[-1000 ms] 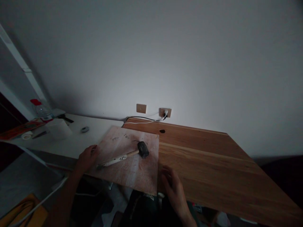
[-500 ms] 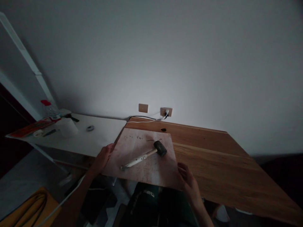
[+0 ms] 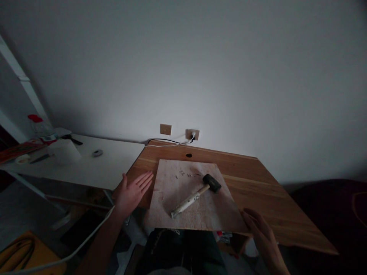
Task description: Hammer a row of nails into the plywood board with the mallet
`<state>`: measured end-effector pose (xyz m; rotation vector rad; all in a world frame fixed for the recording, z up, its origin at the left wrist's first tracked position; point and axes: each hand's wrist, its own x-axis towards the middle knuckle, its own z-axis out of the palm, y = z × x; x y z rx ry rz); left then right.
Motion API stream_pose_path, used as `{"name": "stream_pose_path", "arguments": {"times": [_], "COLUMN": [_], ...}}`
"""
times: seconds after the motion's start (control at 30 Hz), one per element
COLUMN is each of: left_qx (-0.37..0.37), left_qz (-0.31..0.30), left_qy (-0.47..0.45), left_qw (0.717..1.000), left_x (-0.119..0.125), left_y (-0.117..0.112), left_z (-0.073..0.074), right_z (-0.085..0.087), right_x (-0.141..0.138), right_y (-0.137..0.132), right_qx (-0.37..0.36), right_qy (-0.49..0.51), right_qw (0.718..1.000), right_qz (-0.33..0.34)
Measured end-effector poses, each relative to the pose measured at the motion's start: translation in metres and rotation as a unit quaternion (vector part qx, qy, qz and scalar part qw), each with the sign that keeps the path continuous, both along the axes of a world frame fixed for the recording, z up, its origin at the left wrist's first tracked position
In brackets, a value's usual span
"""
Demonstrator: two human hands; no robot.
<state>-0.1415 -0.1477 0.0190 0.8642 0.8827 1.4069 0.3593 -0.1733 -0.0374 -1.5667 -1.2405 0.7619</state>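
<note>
A square pale board [image 3: 197, 214] lies on the wooden desk [image 3: 258, 191], its near edge over the desk's front. On it rests a mallet [image 3: 197, 194] with a black head and a light handle, and several small nails [image 3: 186, 175] lie near the board's far edge. My left hand [image 3: 132, 193] hovers just left of the board, fingers stretched out and holding nothing. My right hand [image 3: 262, 233] is at the board's near right corner, fingers loosely extended, off the board.
A white table [image 3: 94, 168] adjoins the desk on the left, with a red-capped bottle [image 3: 38, 128], a white cup [image 3: 64, 152], a tape roll [image 3: 23, 158] and a small ring [image 3: 98, 153]. Wall sockets [image 3: 191, 134] with cables sit behind the desk. A white cord [image 3: 71, 254] hangs below.
The board with the mallet has slid right onto the wooden desk. Both hands have let go of its edges; the left hand now hangs flat beside it.
</note>
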Motion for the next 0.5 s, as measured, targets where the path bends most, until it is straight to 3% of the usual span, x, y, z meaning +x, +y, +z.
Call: {"name": "stream_pose_path", "arguments": {"times": [0.13,0.5], "left_qx": [0.006,-0.035], "left_qz": [-0.005,0.057], "left_qy": [-0.133,-0.286], "left_qw": [0.991,0.956], "left_x": [0.014,0.028], "left_y": [-0.005,-0.004], "left_z": [0.009,0.002], "right_z": [-0.003,0.003], "right_x": [-0.002,-0.006], "right_y": [-0.003,-0.006], "right_qx": [0.021,0.043], "right_qy": [-0.009,-0.025], "right_qw": [1.000,0.998], "right_qz": [0.010,0.029]}}
